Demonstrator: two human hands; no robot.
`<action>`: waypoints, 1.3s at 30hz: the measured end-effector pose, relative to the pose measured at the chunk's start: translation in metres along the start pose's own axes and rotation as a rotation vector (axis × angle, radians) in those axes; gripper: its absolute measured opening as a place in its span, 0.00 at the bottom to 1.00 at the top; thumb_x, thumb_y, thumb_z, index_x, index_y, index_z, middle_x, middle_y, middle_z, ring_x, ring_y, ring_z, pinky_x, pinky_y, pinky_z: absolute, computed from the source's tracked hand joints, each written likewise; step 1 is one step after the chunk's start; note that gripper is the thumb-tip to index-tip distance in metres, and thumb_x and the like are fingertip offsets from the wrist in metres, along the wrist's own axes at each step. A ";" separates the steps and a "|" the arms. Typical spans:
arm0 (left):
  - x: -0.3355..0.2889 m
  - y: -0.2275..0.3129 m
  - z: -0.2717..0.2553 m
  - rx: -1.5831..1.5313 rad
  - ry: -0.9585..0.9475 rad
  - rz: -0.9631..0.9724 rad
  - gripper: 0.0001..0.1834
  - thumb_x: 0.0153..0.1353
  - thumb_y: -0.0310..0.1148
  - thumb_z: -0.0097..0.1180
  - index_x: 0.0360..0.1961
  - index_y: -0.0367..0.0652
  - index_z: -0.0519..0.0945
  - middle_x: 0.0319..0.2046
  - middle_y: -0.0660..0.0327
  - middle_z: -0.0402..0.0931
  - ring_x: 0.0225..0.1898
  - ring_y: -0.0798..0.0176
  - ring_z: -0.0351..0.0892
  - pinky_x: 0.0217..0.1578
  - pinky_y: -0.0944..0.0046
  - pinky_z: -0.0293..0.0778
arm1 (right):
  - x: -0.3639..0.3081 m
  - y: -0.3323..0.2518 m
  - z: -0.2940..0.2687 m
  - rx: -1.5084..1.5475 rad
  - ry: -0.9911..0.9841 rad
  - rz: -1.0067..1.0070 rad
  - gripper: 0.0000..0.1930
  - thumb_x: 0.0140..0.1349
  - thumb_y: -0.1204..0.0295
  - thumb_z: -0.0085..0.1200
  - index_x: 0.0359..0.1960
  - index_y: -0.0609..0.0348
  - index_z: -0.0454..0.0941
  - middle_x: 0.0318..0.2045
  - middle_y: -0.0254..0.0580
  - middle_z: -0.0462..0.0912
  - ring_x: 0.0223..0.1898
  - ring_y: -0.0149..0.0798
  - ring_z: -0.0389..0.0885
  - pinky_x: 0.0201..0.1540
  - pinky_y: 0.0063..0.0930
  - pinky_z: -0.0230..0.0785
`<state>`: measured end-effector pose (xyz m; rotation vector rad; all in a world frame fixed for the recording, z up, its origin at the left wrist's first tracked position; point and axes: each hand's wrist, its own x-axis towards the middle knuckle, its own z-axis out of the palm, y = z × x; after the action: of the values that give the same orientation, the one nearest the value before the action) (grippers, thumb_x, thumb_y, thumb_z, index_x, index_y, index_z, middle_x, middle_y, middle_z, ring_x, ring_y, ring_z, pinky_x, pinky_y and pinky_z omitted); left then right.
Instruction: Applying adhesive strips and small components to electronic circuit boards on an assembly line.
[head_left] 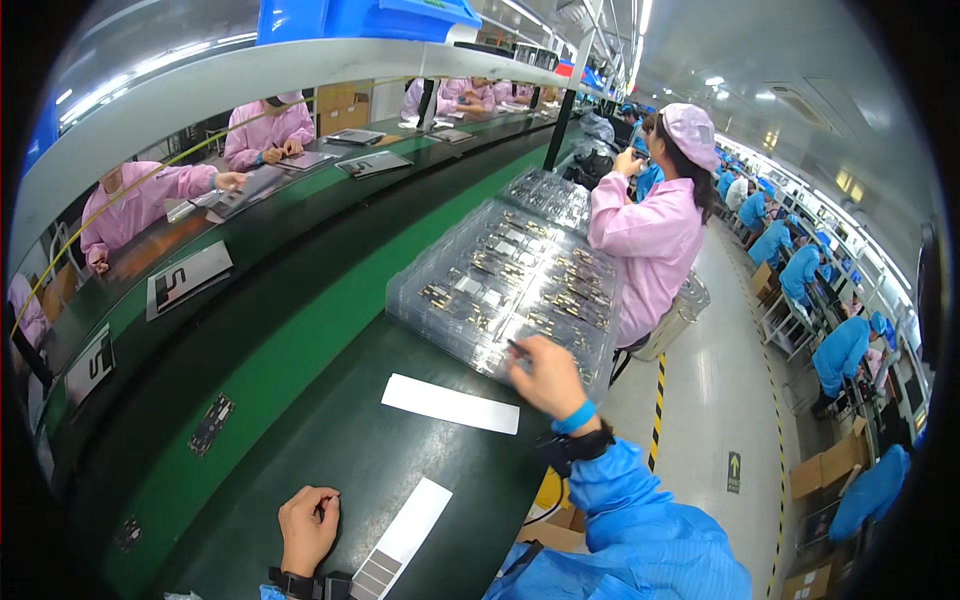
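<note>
Your right hand (pixel 548 378) is over the near edge of the clear plastic tray (pixel 440 335), its fingers narrowed on a small dark piece (pixel 517 348); that piece is too small to make out further. The tray sits on the dark green worktop (pixel 350 435), ahead of you, and its compartments carry rows of small metallic and dark parts (pixel 510 250). Another clear tray (pixel 545 197) lies just beyond it.

Your left hand (pixel 308 525) is low on the worktop, fingers curled with the thumb close to the index finger; you cannot tell from this view whether they hold anything. Just to its right lies a white strip (pixel 424 508) with grey blocks at its near end. A plain white strip (pixel 450 404) lies between that one and the tray, apart from both your hands.

To your left runs a bright green belt (pixel 300 350), bearing a dark circuit board (pixel 212 425). Past it, flat panels (pixel 190 282) with black shapes lie along the far side, where co-workers in pink work. Another person in pink (pixel 655 235) is to the right of the trays.
</note>
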<state>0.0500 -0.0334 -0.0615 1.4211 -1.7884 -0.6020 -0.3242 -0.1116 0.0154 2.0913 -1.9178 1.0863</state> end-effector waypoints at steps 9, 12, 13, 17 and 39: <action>-0.003 -0.006 0.002 -0.046 -0.001 -0.002 0.04 0.51 0.22 0.58 0.29 0.36 0.81 0.21 0.58 0.75 0.17 0.66 0.68 0.20 0.68 0.64 | 0.003 0.046 -0.032 -0.321 -0.364 0.143 0.15 0.47 0.61 0.61 0.34 0.56 0.83 0.32 0.49 0.83 0.35 0.51 0.82 0.39 0.43 0.75; -0.006 -0.008 0.000 -0.059 0.015 -0.002 0.03 0.53 0.21 0.57 0.29 0.34 0.81 0.20 0.61 0.75 0.17 0.73 0.66 0.20 0.72 0.62 | 0.037 0.071 -0.061 -0.270 -0.314 0.194 0.11 0.47 0.63 0.61 0.30 0.53 0.85 0.30 0.50 0.84 0.36 0.50 0.83 0.41 0.41 0.75; -0.005 -0.001 0.000 -0.069 0.020 0.004 0.03 0.53 0.22 0.57 0.29 0.34 0.81 0.20 0.61 0.75 0.17 0.74 0.65 0.20 0.72 0.61 | 0.048 0.094 -0.072 -0.312 -0.281 0.213 0.12 0.46 0.63 0.62 0.31 0.55 0.84 0.30 0.50 0.84 0.35 0.50 0.83 0.41 0.40 0.75; 0.002 0.001 0.003 -0.059 0.007 0.025 0.03 0.53 0.22 0.57 0.29 0.33 0.81 0.20 0.62 0.75 0.17 0.75 0.65 0.20 0.73 0.61 | 0.083 0.173 -0.086 -0.413 -0.246 0.304 0.17 0.42 0.60 0.64 0.31 0.59 0.84 0.30 0.51 0.84 0.34 0.49 0.83 0.40 0.39 0.74; -0.004 -0.006 -0.003 -0.065 0.028 0.035 0.03 0.52 0.23 0.58 0.29 0.37 0.81 0.21 0.57 0.76 0.17 0.65 0.70 0.20 0.67 0.65 | 0.095 0.179 -0.030 -0.677 -0.534 -0.093 0.18 0.57 0.60 0.55 0.46 0.54 0.75 0.30 0.57 0.82 0.35 0.57 0.81 0.40 0.50 0.72</action>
<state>0.0566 -0.0308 -0.0656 1.3451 -1.7528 -0.6141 -0.5031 -0.2103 0.0228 2.1204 -1.9560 -0.1828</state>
